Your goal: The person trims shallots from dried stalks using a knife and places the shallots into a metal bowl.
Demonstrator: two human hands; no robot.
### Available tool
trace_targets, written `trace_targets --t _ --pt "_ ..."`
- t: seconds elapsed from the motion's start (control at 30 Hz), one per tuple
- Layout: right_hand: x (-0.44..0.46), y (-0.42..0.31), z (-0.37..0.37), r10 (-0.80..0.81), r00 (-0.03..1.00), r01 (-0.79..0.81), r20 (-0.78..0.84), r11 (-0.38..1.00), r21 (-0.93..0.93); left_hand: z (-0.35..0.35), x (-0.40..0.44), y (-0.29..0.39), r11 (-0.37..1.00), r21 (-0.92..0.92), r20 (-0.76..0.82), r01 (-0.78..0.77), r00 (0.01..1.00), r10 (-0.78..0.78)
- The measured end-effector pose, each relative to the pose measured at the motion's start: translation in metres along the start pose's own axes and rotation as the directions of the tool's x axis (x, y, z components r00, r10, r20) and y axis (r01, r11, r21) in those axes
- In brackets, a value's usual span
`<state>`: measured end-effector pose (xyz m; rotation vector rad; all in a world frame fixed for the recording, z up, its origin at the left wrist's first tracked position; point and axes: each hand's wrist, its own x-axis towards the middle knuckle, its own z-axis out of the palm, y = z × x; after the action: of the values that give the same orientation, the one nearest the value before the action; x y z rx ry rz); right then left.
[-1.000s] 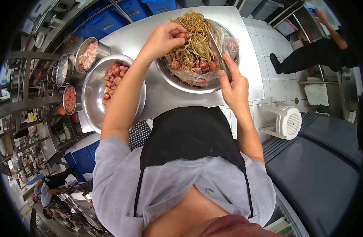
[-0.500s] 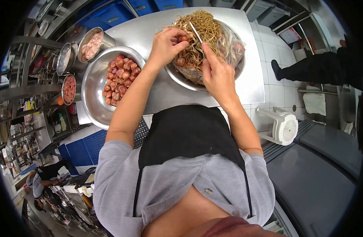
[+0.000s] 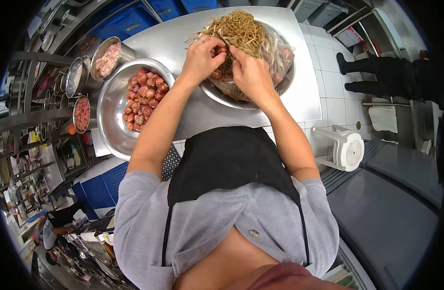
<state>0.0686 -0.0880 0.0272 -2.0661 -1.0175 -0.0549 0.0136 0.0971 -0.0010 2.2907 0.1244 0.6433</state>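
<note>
The left hand (image 3: 199,60) pinches 1 shallot (image 3: 222,50) between thumb and fingertips. The shallot lies right at the tips of that grip, on the side toward the right hand (image 3: 253,77), well out from the palm. The right hand is closed around a knife (image 3: 222,39); its handle is mostly hidden in the fist, and the thin, dark blade slants up and left, beside the shallot. Whether the edge touches the skin is too small to tell. The 2 hands are close together, fingertips nearly meeting at the shallot.

Both work above the left part of a colander (image 3: 290,83), which holds a heap of dry stalks (image 3: 239,29) and a clear bag (image 3: 280,55). The stalks rise just behind the held shallot; the bag is at the right, partly behind the right hand. More reddish bulbs show below the left fingertips.

To the left, a steel bowl (image 3: 116,133) holds a pile of loose shallots (image 3: 145,96), with the left forearm passing close by its right side. Beyond it are 2 pots of pink meat (image 3: 108,60). The colander rests on a steel table (image 3: 202,116). A white stool (image 3: 350,152) is on the floor at the right.
</note>
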Motion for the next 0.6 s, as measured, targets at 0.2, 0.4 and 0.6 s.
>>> trace_targets --t 0.2,0.4,0.6 --pt "-0.033 0.000 -0.014 0.137 0.980 -0.126 0.147 0.989 -0.081 0.005 -0.007 -0.019 0.999 -0.002 -0.013 -0.039 0.999 0.039" --pt "-0.014 0.002 0.009 0.136 0.978 -0.110 0.160 0.980 -0.164 0.006 -0.008 -0.016 0.997 0.041 0.067 -0.070 0.995 0.067" --pt "-0.038 0.002 -0.011 0.130 0.974 -0.109 0.186 0.987 -0.120 0.004 -0.003 -0.025 0.993 -0.100 0.036 0.056 0.998 -0.052"
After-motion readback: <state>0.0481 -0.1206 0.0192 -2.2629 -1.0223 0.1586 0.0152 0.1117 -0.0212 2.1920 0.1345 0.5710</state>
